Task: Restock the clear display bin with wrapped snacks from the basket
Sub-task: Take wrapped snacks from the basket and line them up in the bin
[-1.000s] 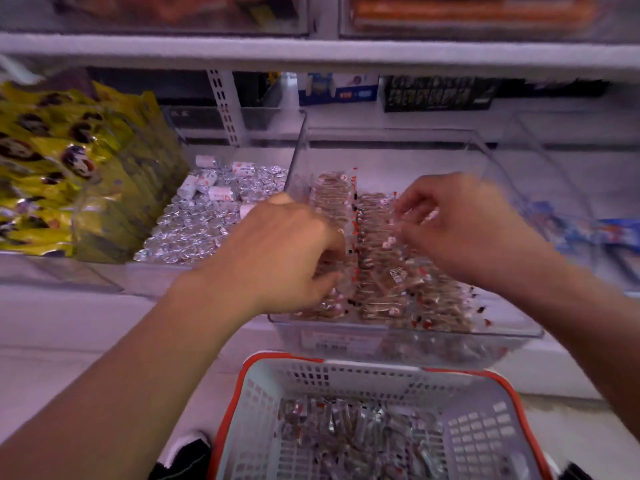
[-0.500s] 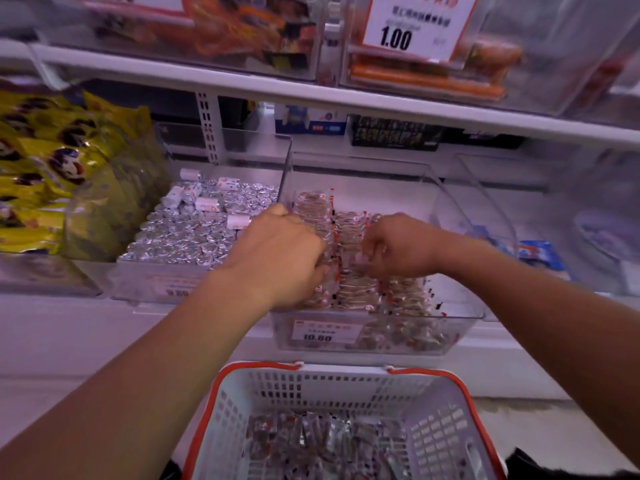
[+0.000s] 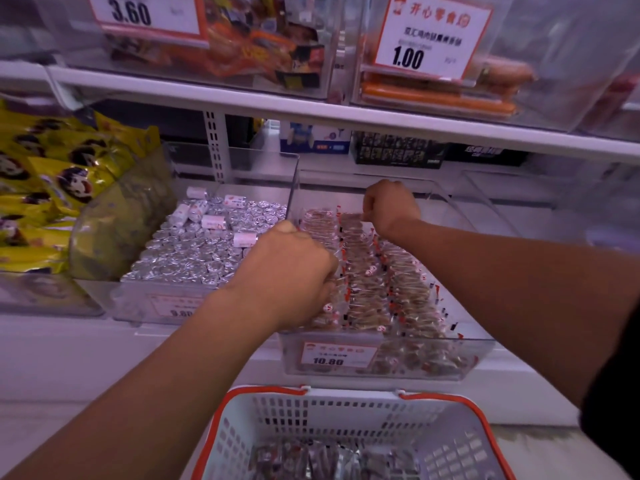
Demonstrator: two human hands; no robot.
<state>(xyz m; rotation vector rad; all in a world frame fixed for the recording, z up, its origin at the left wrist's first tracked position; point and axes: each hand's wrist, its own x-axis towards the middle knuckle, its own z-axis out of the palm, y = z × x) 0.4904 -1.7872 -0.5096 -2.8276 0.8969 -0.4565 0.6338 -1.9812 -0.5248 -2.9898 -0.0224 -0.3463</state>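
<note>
Bin: snacks in near-to-far rows; left hand curled on near-left packs, right hand pinching far end; basket nearest, below.

Two bare forearms are showing, with no watch, ring or band on either wrist; the left hand is sitting near the middle of the frame, the right hand a little above and to its right. At the right edge of the frame a dark sleeve, black or nearly so, is covering the right upper arm and ending above the elbow
</note>
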